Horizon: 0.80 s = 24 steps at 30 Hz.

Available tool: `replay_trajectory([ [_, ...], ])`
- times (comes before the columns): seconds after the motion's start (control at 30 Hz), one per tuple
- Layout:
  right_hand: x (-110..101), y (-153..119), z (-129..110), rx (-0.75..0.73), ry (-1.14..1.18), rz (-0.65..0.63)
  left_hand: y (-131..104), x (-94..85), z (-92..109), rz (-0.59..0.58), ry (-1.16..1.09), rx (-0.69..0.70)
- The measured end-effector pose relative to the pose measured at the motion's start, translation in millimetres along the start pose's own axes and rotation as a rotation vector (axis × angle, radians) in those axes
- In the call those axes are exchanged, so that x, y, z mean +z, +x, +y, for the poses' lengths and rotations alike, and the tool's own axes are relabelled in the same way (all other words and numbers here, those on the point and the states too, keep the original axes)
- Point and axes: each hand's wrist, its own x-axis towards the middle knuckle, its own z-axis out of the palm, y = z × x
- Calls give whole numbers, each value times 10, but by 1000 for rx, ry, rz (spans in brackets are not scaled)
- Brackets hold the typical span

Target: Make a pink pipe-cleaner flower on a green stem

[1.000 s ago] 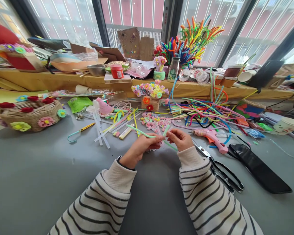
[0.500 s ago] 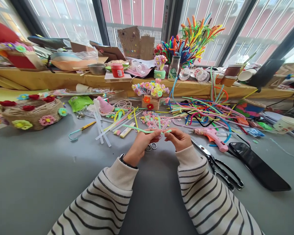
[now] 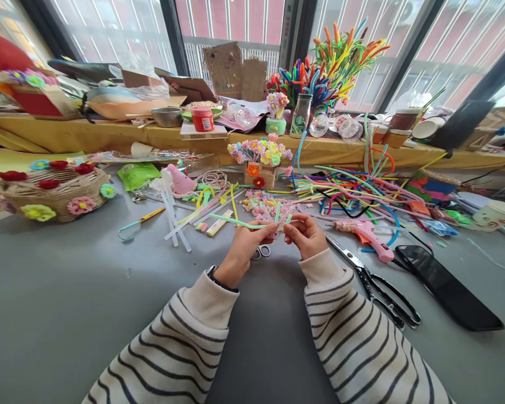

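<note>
Between my two hands is a light green pipe cleaner, its long end sticking out to the left and short bent pieces rising near my fingertips. My left hand is closed, pinching it between thumb and fingers. From the other side my right hand pinches the short green end. Pale pink strands show among the green at the fingertips, partly hidden by my fingers. Beneath my left hand lie small scissors, only their handle loops showing. Just behind the hands is a pile of pink and green cut pieces.
Large black-handled scissors, a pink glue gun and a black phone lie on the right. Clear glue sticks and a flower-trimmed basket are on the left. Behind are loose pipe cleaners and a flower box.
My right hand has bent the short green end upward; it lay nearly flat before. The left hand keeps its pinch in almost the same place. The view has shifted slightly.
</note>
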Motion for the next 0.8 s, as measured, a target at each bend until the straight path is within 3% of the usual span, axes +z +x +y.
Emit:
replay_trajectory([
  [0.3, -41, -14, 31, -153, -338, 169, 4, -17, -17, -45, -90, -97],
  [0.6, -25, -16, 61, -212, -382, 188, 13, -20, -42, -65, -155, -77],
  [0.8, -34, -43, 41, -394, -635, 107, 27, -17, -48, -28, -164, -42],
])
